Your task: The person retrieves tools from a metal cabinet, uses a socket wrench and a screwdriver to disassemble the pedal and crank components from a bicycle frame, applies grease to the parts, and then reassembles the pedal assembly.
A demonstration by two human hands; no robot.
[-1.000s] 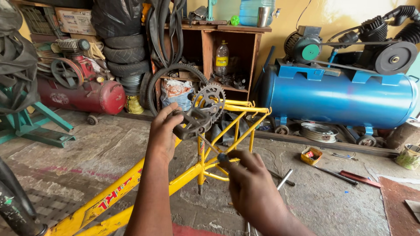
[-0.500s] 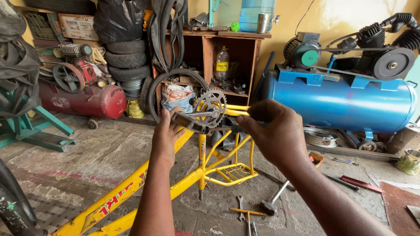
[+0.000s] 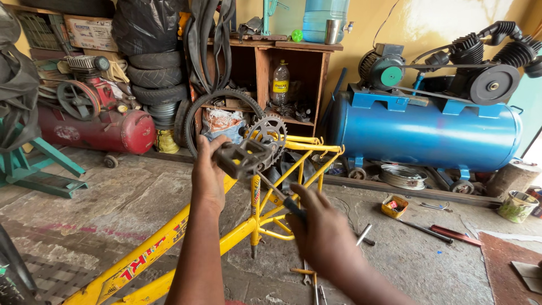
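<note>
A yellow bicycle frame (image 3: 169, 240) lies across the concrete floor with its toothed chainring (image 3: 269, 129) raised. My left hand (image 3: 208, 176) grips the dark pedal (image 3: 244, 158) on the crank, just in front of the chainring. Below and right of it, my right hand (image 3: 324, 237) is closed around the dark handle of a slim metal tool (image 3: 275, 195). The tool's shaft slants up-left to the underside of the pedal. Its tip is hidden there.
A blue compressor tank (image 3: 429, 135) stands at the back right and a red one (image 3: 101, 130) at the back left beside stacked tyres (image 3: 158, 73). Between them is a wooden shelf (image 3: 316, 73). Loose tools (image 3: 423, 229), a small yellow box (image 3: 394, 206) and a tin (image 3: 516, 206) lie on the floor.
My right hand rose from beside the frame to the chainring, then dropped back and now holds a tool against the pedal. My left hand stayed on the pedal.
</note>
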